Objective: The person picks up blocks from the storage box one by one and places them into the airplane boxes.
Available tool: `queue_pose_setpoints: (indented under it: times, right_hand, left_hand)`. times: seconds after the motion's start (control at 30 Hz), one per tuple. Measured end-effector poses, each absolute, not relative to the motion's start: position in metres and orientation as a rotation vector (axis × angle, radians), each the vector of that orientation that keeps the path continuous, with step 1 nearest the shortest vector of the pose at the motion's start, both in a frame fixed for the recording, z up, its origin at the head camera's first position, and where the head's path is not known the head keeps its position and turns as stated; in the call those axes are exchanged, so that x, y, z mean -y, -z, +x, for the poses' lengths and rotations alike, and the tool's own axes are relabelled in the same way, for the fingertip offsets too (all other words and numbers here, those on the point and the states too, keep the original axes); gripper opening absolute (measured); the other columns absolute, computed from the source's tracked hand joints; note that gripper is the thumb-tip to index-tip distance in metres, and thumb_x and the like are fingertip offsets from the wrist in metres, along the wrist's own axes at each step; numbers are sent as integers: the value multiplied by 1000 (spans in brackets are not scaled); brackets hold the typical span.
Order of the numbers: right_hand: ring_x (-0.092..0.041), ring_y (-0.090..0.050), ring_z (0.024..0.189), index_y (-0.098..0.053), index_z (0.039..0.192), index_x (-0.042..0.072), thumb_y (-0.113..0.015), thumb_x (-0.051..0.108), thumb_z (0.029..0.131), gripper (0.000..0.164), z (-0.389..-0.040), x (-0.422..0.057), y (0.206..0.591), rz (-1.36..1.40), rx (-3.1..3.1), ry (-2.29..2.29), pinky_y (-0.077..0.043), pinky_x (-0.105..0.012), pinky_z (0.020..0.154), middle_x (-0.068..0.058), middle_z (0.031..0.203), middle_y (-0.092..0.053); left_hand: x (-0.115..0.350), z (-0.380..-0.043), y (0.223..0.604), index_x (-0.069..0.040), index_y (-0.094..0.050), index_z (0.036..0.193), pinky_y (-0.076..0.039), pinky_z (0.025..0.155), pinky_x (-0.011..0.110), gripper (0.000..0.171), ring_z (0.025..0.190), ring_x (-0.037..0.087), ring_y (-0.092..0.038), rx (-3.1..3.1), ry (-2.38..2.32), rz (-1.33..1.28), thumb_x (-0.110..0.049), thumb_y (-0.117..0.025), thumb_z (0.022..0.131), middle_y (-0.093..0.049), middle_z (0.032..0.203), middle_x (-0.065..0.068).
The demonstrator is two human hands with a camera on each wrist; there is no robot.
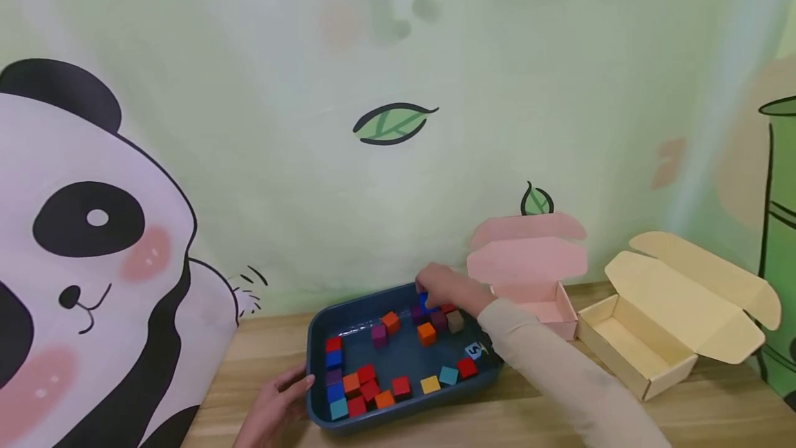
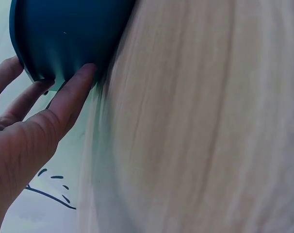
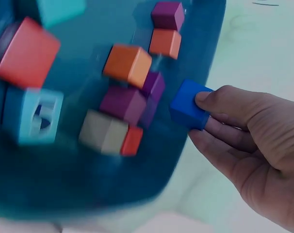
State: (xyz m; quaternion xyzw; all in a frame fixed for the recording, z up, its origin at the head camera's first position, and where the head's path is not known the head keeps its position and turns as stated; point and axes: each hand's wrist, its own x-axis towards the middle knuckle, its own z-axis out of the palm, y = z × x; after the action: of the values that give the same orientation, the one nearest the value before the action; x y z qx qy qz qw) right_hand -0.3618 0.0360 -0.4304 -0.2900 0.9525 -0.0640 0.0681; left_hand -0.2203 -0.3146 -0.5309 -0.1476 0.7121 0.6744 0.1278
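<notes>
A dark blue tray (image 1: pixel 404 415) stands on the wooden table, holding several coloured cubes. Between the thumb and fingers of my right hand (image 1: pixel 439 285) a blue cube (image 3: pixel 188 105) is pinched over the tray's far edge. Close to it lie purple (image 3: pixel 123 103), orange (image 3: pixel 128 64), grey (image 3: pixel 104 132) and red (image 3: pixel 132 141) cubes. My left hand (image 1: pixel 278 403) rests at the tray's left end. In the left wrist view its fairly straight fingers (image 2: pixel 81 87) touch the outer wall (image 2: pixel 64 39). A light blue cube (image 3: pixel 40 117) bears a printed mark.
To the right of the tray stands a pink box (image 1: pixel 547 310) with its lid up. Beside it sits a pale yellow box (image 1: pixel 674 377), its lid folded back. Behind the table hangs a printed backdrop (image 1: pixel 298 178) with a panda and leaves.
</notes>
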Motion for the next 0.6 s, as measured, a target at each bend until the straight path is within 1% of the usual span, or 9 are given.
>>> queue_pose_setpoints:
  times: [0.17,0.33,0.53,0.6]
  right_hand:
    - [-20,-58,83,-73,107,3,-81,12,85,25,-362,-69,419,-900,-2866,198,-56,-36,82,-6,97,-70]
    - [-19,-61,84,-74,109,2,-81,13,87,26,-356,-104,411,-897,-2855,200,-58,-36,83,-9,102,-72]
    - [-16,-60,74,-77,100,4,-82,7,85,17,-353,-145,405,-945,-2842,281,-58,-31,73,-3,88,-72]
    - [-15,-58,72,-76,98,5,-82,4,84,15,-352,-157,404,-925,-2830,276,-55,-28,68,-1,83,-69]
  left_hand:
    - [312,-221,530,2,-49,147,-58,92,47,61,115,33,-61,-2108,-1979,-412,-27,-70,98,-45,149,30]
    - [312,-218,533,1,-51,146,-58,90,48,58,112,32,-62,-2100,-2003,-404,-25,-71,98,-48,147,29]
    - [317,-217,534,1,-49,147,-58,91,48,61,110,30,-62,-2073,-2039,-386,-25,-71,97,-46,148,28]
    - [318,-217,534,1,-49,148,-58,92,48,62,111,30,-63,-2072,-2025,-382,-26,-72,97,-46,149,28]
